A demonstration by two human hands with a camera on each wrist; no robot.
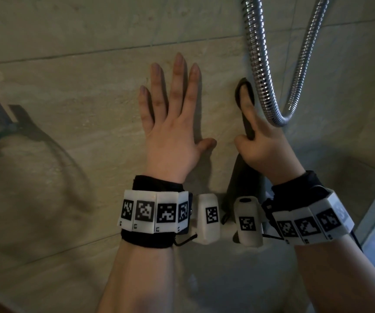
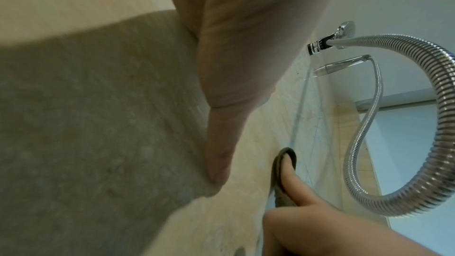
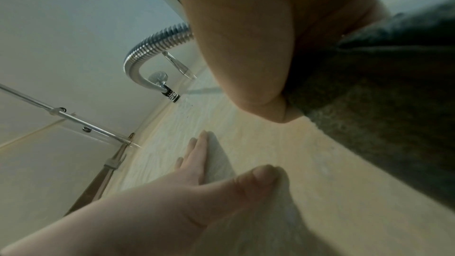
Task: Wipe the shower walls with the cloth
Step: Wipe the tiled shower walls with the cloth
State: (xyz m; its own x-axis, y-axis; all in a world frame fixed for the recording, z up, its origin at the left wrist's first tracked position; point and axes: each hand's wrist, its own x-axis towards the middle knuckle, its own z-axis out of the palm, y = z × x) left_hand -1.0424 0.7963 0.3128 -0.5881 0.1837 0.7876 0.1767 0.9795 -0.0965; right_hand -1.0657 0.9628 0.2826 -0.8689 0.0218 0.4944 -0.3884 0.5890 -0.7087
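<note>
A left hand (image 1: 170, 123) lies flat, fingers spread, on a beige tiled shower wall (image 1: 69, 71). Beside it, the right hand (image 1: 263, 150) grips a dark cloth (image 1: 245, 96), its forefinger pressing it against the wall near a metal hose (image 1: 259, 64).

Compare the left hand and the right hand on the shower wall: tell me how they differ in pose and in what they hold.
The left hand lies flat with fingers spread and straight; the right hand has an extended index finger with the rest curled. The left hand holds nothing and touches bare tile; the right hand has a grip on the dark cloth, pressing it to the wall beside the metal hose. Both wear marker wristbands and rest against the same wall.
</note>
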